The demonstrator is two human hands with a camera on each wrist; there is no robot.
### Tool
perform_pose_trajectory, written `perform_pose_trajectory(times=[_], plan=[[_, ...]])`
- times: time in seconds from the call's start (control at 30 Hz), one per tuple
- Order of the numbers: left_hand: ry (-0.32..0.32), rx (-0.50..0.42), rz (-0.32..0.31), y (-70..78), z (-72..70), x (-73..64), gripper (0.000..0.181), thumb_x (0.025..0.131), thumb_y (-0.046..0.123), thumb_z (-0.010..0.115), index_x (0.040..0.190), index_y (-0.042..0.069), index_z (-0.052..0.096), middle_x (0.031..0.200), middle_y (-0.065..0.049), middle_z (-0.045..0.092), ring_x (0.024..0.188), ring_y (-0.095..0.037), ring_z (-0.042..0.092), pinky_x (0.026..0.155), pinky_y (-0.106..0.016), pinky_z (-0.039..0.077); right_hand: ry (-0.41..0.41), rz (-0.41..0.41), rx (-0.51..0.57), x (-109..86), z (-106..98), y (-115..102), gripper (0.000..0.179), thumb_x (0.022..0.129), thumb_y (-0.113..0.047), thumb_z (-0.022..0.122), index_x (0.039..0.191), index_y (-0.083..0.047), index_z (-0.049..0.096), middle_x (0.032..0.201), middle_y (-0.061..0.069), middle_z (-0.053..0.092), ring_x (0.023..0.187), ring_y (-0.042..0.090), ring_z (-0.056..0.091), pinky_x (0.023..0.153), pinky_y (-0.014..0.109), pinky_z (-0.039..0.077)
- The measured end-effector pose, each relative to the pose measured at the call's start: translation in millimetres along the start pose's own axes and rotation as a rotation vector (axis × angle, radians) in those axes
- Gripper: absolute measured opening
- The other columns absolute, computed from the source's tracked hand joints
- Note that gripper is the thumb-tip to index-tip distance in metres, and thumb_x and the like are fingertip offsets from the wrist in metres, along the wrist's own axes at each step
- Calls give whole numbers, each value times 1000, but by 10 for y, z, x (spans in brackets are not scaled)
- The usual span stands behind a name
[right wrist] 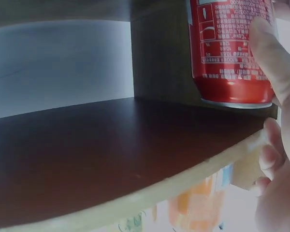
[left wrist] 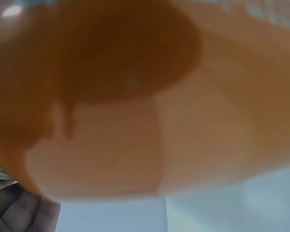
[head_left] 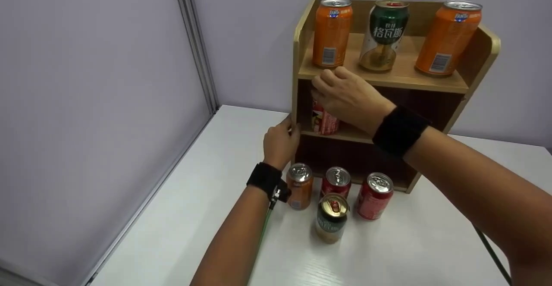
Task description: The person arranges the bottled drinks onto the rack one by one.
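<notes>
My right hand (head_left: 347, 98) reaches into the left of the middle compartment of a wooden shelf (head_left: 296, 92). It holds a red Coke can (head_left: 325, 123), which stands upright by the left side panel. In the right wrist view, turned upside down, the thumb (right wrist: 266, 50) lies along the red can (right wrist: 232, 58), with other fingers by the upper board's edge. My left hand (head_left: 280, 143) grips the shelf's left side panel low down; some fingers are hidden behind it. Close to that wrist stands an orange can (head_left: 300, 191), which fills most of the left wrist view.
On top of the shelf stand two orange Fanta cans (head_left: 332, 36) (head_left: 448, 40) and a green-and-white can (head_left: 384, 36). Before the shelf on the white table (head_left: 194, 199) are two red cans (head_left: 335, 184) (head_left: 374, 197) and a green-gold can (head_left: 331, 221). A grey wall (head_left: 108, 83) rises at left.
</notes>
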State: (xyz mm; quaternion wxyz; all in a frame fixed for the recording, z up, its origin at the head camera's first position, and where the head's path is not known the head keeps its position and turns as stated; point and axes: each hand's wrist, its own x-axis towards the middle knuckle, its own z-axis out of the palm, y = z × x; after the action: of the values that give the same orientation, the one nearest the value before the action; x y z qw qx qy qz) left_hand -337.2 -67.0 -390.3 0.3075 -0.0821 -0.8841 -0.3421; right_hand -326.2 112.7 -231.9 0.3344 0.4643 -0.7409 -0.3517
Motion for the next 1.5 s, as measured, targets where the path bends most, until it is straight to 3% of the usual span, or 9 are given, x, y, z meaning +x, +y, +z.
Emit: perform_pose_trajectory(times=[0.1,0.3,0.57,0.7,0.9,1.0,1.1,1.23,1.5], plan=[[-9,5,-17,14,-1,4,25,99,25,57,111,8,70,93,-8,73,66,-15,68,56,-29,52,-21,-1,-30,23,29,-2,36,89,-8,69,123,-1,62,110,18,48,88,29,40,73,36,36],[-31,21,-50,17,-4,5,22,99,26,57,93,8,69,88,-8,73,76,-18,70,61,-30,54,-10,16,-66,80,94,-44,34,92,-7,65,123,3,59,107,16,46,88,28,38,73,35,35],[-36,5,-53,-49,0,-3,26,99,26,57,114,8,69,99,-9,73,85,-20,71,67,-32,56,84,23,-88,154,263,-152,20,92,-4,61,108,9,58,100,14,43,87,29,40,73,36,36],[-30,0,-59,-92,22,-57,28,99,25,58,118,8,68,103,-9,72,87,-21,70,69,-34,56,197,30,-38,109,389,-232,25,94,-3,58,115,9,58,101,15,46,87,30,43,74,37,38],[-40,-23,-74,-100,44,-139,24,98,26,59,109,8,70,96,-9,73,81,-20,71,65,-33,55,342,48,124,-287,426,-294,31,101,-6,46,130,0,57,105,19,51,88,35,48,77,42,45],[-29,-21,-58,-81,28,-133,21,97,25,59,92,7,69,84,-9,72,71,-19,69,60,-33,53,344,66,208,-577,458,-275,36,106,-19,36,128,-2,59,106,21,52,87,36,49,72,44,45],[-13,-4,-46,-53,0,-101,23,97,24,59,82,8,65,79,-9,71,65,-18,66,58,-33,51,315,77,273,-841,512,-241,44,106,-33,36,128,-3,59,108,23,52,89,39,49,69,46,44],[-9,-6,-35,-10,-21,-46,23,97,24,59,84,7,66,80,-10,71,66,-18,66,59,-33,52,283,87,317,-1123,548,-230,44,102,-35,47,130,-4,59,109,24,51,91,41,50,68,48,43],[-15,-23,-32,17,-20,-4,21,97,23,60,92,5,70,85,-10,72,72,-20,69,61,-33,53,370,68,356,-1377,483,-392,50,105,-42,35,124,-4,63,108,23,55,90,40,52,63,47,43]])
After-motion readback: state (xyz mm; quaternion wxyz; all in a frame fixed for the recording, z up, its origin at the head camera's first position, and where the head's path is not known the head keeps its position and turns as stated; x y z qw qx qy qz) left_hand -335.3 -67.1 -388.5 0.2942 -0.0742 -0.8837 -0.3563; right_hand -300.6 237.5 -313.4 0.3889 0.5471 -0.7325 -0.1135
